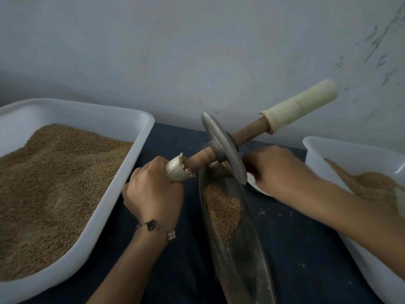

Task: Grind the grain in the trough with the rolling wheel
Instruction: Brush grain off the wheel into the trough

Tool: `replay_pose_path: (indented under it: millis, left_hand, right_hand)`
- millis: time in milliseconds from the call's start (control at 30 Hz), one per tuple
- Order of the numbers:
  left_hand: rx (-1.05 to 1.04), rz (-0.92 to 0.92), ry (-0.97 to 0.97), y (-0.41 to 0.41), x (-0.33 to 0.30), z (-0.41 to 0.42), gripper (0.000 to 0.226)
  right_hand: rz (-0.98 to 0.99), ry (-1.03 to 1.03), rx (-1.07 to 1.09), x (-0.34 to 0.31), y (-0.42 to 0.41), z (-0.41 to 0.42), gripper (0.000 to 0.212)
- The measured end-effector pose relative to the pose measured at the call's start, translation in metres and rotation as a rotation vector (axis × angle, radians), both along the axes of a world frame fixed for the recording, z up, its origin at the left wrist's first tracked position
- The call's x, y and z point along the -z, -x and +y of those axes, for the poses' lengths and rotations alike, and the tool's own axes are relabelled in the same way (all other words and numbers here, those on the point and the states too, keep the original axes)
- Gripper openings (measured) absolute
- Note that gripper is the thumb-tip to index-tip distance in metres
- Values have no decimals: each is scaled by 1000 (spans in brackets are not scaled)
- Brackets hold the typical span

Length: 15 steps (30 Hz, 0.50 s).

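A narrow dark metal trough (241, 260) runs from near me toward the wall, with a heap of brown grain (221, 207) in its middle. The grey metal rolling wheel (225, 148) sits tilted at the trough's far end on a wooden axle. My left hand (153, 194) grips the axle's left handle, which is wrapped in white (175, 170). The pale right handle (300, 108) sticks up into the air, held by nothing. My right hand (278, 170) is just right of the wheel, closed over a white object (252, 179) that is mostly hidden.
A large white tub (140, 137) full of grain stands to the left. A second white tub (317, 148) with grain stands to the right. Both rest on a dark cloth (295, 238) with a few spilled grains. A grey wall is close behind.
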<state>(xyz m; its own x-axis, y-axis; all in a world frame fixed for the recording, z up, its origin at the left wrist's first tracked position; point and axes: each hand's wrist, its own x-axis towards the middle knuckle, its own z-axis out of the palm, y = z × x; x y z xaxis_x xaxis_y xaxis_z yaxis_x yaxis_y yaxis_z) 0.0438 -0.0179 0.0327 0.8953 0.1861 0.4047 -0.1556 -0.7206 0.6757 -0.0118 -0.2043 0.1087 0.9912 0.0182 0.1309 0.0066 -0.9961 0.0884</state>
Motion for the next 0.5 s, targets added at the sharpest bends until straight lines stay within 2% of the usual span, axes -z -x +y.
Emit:
replay_pose_path:
  millis: [133, 200, 267, 367, 500]
  left_hand:
    - [4, -3, -15, -1, 2, 1, 19]
    - [2, 2, -22, -1, 2, 2, 18]
    - [-2, 0, -24, -1, 3, 1, 19]
    - [4, -13, -28, -1, 3, 1, 20]
    - [2, -4, -58, -3, 2, 2, 18]
  right_hand:
    - [120, -59, 26, 6, 1, 3, 14]
    - [112, -77, 47, 1, 6, -1, 17]
    - [24, -106, 74, -6, 16, -8, 16]
    - [-153, -295, 143, -21, 44, -25, 13]
    - [-150, -650, 331, -39, 78, -72, 14]
